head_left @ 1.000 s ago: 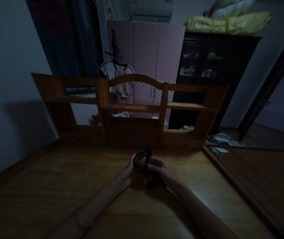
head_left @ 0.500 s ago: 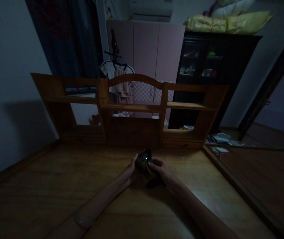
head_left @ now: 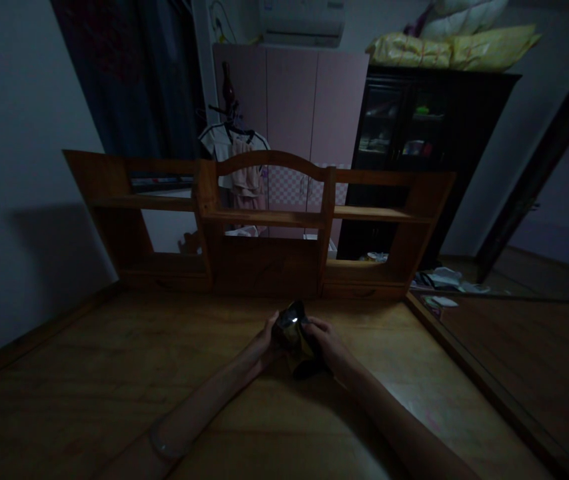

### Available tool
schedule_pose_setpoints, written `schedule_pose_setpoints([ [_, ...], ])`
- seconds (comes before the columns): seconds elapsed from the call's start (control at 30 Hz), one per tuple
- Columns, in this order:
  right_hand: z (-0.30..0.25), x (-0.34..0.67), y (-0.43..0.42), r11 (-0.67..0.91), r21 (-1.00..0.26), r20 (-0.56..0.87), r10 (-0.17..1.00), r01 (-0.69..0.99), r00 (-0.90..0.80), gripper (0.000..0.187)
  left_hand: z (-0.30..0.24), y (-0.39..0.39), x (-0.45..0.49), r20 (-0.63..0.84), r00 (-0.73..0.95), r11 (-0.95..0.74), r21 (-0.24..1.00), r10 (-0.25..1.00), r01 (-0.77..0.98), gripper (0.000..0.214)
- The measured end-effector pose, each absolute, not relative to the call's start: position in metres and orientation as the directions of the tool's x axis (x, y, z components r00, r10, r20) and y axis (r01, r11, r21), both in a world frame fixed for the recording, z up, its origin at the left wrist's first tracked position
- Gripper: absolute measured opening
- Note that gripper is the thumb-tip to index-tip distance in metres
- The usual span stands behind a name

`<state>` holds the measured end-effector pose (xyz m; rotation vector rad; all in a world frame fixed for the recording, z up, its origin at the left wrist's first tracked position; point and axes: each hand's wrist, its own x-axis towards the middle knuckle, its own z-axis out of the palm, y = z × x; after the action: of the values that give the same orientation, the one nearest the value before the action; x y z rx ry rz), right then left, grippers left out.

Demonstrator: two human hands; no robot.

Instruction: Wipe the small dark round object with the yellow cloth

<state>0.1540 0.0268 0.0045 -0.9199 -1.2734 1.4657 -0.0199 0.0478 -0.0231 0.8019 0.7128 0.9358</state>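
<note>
- Fingers of the right hand close in a narrow grip on the right side of a dark-and-yellow object, thumb and fingertips touching its surface.
- Left hand clasps the same object from the opposite side, thumb raised along its upper left edge, the remaining fingers largely hidden by it.
- Object sits between the two hands, its dark top rising just beyond the fingertips and its dark lower end below them; a bright glint marks its upper face.
- Low light leaves it hard to tell whether its underside touches the wooden desk or is held just above it.
- Pale band circles the left forearm, near the bottom of the view.
- Wooden shelf unit with an arched middle rail stands along the far side of the desk, beyond the hands.
- Behind it, clothes hang from a stand before a pink wardrobe, beside a dark cabinet topped with yellow bags.
</note>
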Motion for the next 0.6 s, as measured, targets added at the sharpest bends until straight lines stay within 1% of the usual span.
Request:
schedule_pose_setpoints([
  [0.17, -0.001, 0.154, 0.031, -0.009, -0.978, 0.047, 0.964, -0.208, -0.260, 0.034, -0.031, 0.057, -0.019, -0.195, 0.421, 0.399, 0.784, 0.886, -0.476, 0.058],
  [0.3, -0.004, 0.153, 0.033, -0.021, -0.973, 0.034, 0.972, -0.229, -0.234, 0.033, -0.036, 0.062, -0.018, -0.216, 0.408, 0.409, 0.779, 0.887, -0.475, 0.060],
  [0.47, -0.002, 0.154, 0.031, 0.026, -0.971, 0.088, 0.964, -0.238, -0.252, 0.025, -0.036, 0.062, -0.019, -0.212, 0.420, 0.412, 0.777, 0.883, -0.475, 0.059],
  [0.6, -0.001, 0.154, 0.029, 0.034, -0.971, 0.092, 0.966, -0.237, -0.242, 0.025, -0.038, 0.063, -0.020, -0.215, 0.419, 0.414, 0.778, 0.882, -0.473, 0.057],
])
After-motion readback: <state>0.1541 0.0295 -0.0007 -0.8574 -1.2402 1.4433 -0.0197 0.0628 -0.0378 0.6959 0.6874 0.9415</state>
